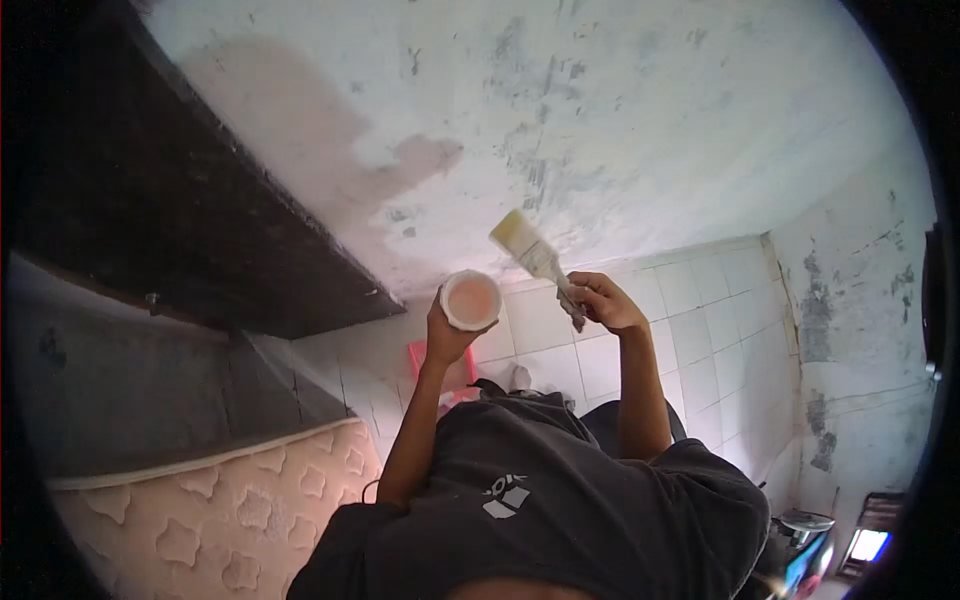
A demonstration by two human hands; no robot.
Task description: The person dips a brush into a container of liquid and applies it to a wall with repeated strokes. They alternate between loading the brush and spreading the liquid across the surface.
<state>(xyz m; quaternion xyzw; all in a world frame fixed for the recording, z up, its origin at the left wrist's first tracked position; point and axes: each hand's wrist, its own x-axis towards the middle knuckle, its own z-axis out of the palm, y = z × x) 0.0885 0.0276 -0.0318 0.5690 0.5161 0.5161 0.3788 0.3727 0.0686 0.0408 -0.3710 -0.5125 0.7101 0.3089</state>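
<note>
My left hand (447, 335) is wrapped round a white cup (471, 300) that holds a pale pinkish liquid. In my right hand (604, 303) is a wide paintbrush (533, 252), gripped by its handle, its yellowish bristles pointing up and left toward the wall. The brush is apart from both the cup and the wall, as far as I can see. Ahead stands a whitish wall (640, 110) with grey worn patches. A darker damp-looking pinkish area (290, 110) spreads over its left part.
A dark brown panel (190, 190) juts out along the left. Below it lies a peach patterned mattress (200, 520). Pale tiles (690, 320) cover the floor, with a pink plastic object (458, 372) near my feet. Another patchy wall (850, 290) rises on the right.
</note>
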